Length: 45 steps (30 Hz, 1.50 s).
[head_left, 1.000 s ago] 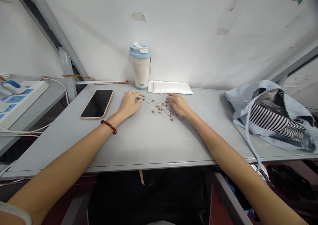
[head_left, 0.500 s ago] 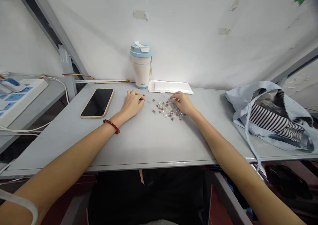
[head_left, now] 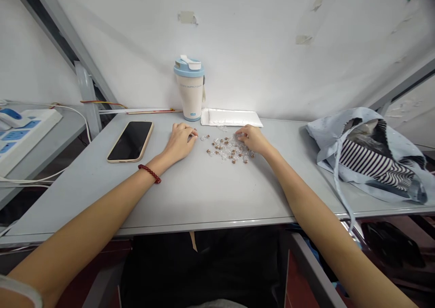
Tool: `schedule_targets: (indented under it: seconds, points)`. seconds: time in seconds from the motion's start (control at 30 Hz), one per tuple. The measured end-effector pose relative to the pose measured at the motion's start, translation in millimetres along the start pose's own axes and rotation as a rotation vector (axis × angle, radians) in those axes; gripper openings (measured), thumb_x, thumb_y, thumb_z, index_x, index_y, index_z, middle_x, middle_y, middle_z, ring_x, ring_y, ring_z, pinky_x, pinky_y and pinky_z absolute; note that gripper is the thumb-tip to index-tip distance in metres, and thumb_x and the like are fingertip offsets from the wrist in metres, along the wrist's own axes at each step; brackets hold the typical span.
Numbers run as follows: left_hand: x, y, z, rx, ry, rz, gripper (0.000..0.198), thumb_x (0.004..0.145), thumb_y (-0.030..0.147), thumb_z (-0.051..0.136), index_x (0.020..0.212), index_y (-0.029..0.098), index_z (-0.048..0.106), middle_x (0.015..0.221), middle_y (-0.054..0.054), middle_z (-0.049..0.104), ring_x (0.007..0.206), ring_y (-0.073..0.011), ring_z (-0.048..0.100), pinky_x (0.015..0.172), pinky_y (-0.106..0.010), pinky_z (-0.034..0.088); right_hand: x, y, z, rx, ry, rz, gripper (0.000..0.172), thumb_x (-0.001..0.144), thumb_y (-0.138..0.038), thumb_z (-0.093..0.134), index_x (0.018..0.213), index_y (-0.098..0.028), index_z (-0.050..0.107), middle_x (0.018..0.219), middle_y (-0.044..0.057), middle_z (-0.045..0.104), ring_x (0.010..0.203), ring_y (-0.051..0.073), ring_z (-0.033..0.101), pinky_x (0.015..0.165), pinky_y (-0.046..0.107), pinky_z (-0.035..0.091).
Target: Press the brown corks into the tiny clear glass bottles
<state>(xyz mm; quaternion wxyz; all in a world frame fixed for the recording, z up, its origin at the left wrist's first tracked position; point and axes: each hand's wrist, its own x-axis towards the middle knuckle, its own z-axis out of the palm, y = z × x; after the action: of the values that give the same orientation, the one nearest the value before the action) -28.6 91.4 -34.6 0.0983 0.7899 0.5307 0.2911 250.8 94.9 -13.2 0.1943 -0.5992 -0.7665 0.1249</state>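
Observation:
A loose pile of tiny clear bottles with brown corks (head_left: 234, 153) lies mid-table. My right hand (head_left: 253, 139) reaches over its upper right edge, fingers bent down and slightly apart, fingertips touching or just above the bottles. To the left, my left hand (head_left: 181, 141) rests on the tabletop, its fingers curled. A brown spot like a cork shows by its fingertips; what lies under the fingers is hidden. Between that hand and the pile is a single corked bottle (head_left: 204, 138). A dark red bead bracelet (head_left: 150, 173) circles my left wrist.
A phone (head_left: 130, 141) lies left of my left hand. Against the wall stand a cream cup with a blue lid (head_left: 190, 90) and a flat white packet (head_left: 234, 118). A pale blue cloth bag (head_left: 326, 135) sits at right, a power strip (head_left: 30, 131) far left.
The whole view has shifted slightly. My right hand has bent its fingers a little further into the pile's edge. My left hand stays in place.

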Motion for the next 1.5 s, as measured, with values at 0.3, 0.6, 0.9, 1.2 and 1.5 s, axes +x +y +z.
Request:
schedule_targets:
  seconds: [0.3, 0.6, 0.9, 1.2, 1.5]
  points:
    - [-9.4, 24.6, -4.4, -0.111, 0.04, 0.1, 0.019, 0.089, 0.025, 0.05, 0.092, 0.019, 0.068, 0.096, -0.008, 0.069, 0.102, -0.0271, 0.054, 0.087, -0.041, 0.047, -1.7, -2.1, 6.6, -0.079, 0.006, -0.058, 0.019, 0.085, -0.007, 0.046, 0.087, -0.015, 0.063, 0.101, 0.013, 0.06, 0.076, 0.019, 0.055, 0.074, 0.033, 0.046]
    - [-17.6, 41.2, -5.1, -0.255, 0.035, 0.135, 0.019, 0.087, 0.026, 0.052, 0.091, 0.017, 0.069, 0.092, -0.008, 0.072, 0.094, -0.0239, 0.059, 0.08, -0.037, 0.048, -8.9, -19.6, -1.9, -0.023, 0.094, -0.092, 0.005, 0.078, -0.013, 0.053, 0.079, -0.019, 0.054, 0.09, 0.009, 0.061, 0.071, 0.018, 0.053, 0.065, 0.032, 0.04]
    - [-25.9, 61.6, -7.4, -0.749, -0.07, -0.117, 0.02, 0.076, 0.034, 0.071, 0.084, 0.017, 0.071, 0.087, -0.005, 0.074, 0.073, -0.017, 0.065, 0.072, -0.032, 0.05, -32.1, -60.2, 6.9, 0.514, 0.036, -0.236, 0.005, 0.078, -0.021, 0.06, 0.082, -0.019, 0.06, 0.071, -0.001, 0.06, 0.063, 0.013, 0.055, 0.063, 0.029, 0.048]
    - [-24.7, 57.8, -8.3, -0.872, -0.127, -0.197, 0.021, 0.072, 0.036, 0.077, 0.08, 0.017, 0.073, 0.082, -0.005, 0.073, 0.077, -0.0175, 0.064, 0.08, -0.034, 0.049, -37.7, -65.0, 9.4, 0.529, 0.039, -0.349, 0.008, 0.077, -0.017, 0.059, 0.083, -0.019, 0.063, 0.085, 0.003, 0.065, 0.069, 0.013, 0.059, 0.066, 0.029, 0.052]
    - [-24.6, 49.9, -1.3, -1.089, -0.202, -0.303, 0.022, 0.067, 0.035, 0.082, 0.079, 0.018, 0.077, 0.081, -0.004, 0.071, 0.073, -0.0143, 0.058, 0.079, -0.035, 0.047, -39.9, -66.3, 14.2, 0.401, 0.09, -0.415, 0.012, 0.084, -0.014, 0.049, 0.079, -0.022, 0.056, 0.08, 0.002, 0.068, 0.074, 0.016, 0.063, 0.069, 0.031, 0.051]
